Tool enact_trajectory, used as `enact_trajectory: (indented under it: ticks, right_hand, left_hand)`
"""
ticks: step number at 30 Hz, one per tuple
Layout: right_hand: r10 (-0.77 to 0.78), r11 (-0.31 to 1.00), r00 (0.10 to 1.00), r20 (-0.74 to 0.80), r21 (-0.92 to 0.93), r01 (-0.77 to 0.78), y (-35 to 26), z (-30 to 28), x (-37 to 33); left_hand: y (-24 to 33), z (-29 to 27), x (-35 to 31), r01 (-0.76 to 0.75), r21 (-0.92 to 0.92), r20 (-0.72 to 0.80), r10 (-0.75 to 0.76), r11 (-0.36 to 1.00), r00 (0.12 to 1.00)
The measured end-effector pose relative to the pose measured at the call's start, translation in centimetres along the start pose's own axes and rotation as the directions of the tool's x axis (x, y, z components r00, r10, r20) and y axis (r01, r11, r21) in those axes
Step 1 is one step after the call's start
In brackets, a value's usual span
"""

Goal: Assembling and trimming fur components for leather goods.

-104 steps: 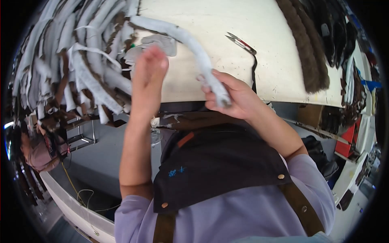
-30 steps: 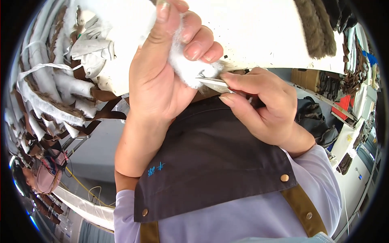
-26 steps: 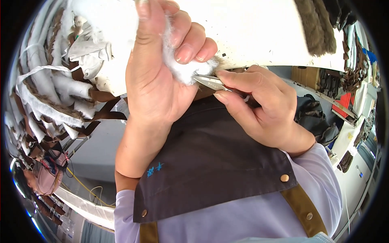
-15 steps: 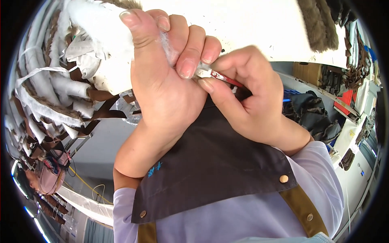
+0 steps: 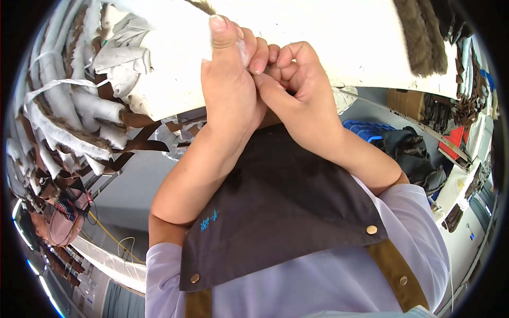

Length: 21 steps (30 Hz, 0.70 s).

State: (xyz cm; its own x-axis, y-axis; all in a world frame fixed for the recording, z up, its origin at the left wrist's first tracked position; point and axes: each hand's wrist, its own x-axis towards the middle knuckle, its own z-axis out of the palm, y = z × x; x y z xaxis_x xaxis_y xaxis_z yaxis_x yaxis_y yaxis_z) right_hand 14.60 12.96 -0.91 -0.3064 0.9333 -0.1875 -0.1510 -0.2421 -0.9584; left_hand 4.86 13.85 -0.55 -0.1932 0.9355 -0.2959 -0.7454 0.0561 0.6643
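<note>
My left hand point(image 5: 229, 87) is raised over the worktable, thumb up, its fingers curled round a piece of white fluffy fur point(image 5: 243, 53). Only a small tuft shows between thumb and fingers. Against its fingertips presses my right hand point(image 5: 303, 98), closed in a pinch around a small red-handled metal tool. Just a sliver of red is visible in that palm; the tool's metal end is hidden by the fingers. A strip of brown fur point(image 5: 201, 6) lies at the table's far edge of view, beyond the left thumb.
The white worktable point(image 5: 360, 42) spreads ahead, with dark brown fur strips point(image 5: 419, 40) on its right. Crumpled grey-white cloth point(image 5: 124, 61) lies on the left, next to hanging white and brown fur pieces point(image 5: 79, 106). A blue crate point(image 5: 366, 129) and dark material point(image 5: 408, 148) stand low at right.
Both hands have moved up and farther from me, the left also rightward. White fur beside the left hand has gone from sight, and the tool's metal end is now hidden.
</note>
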Motion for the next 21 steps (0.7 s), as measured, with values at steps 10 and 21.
enact_trajectory:
  ticks: [10, 21]
  right_hand:
    - [-0.127, 0.914, 0.983, 0.131, -0.370, 0.167, -0.9, -1.8, 0.0]
    - [-0.243, 0.892, 0.970, 0.025, -0.387, 0.233, -1.9, -0.5, -1.4]
  left_hand:
    - [3.2, -2.1, 3.4, 0.304, -0.224, 0.282, -0.237, 0.926, 0.929]
    - [3.2, 1.6, 1.0, 0.094, -0.212, 0.080, -0.079, 0.973, 0.994]
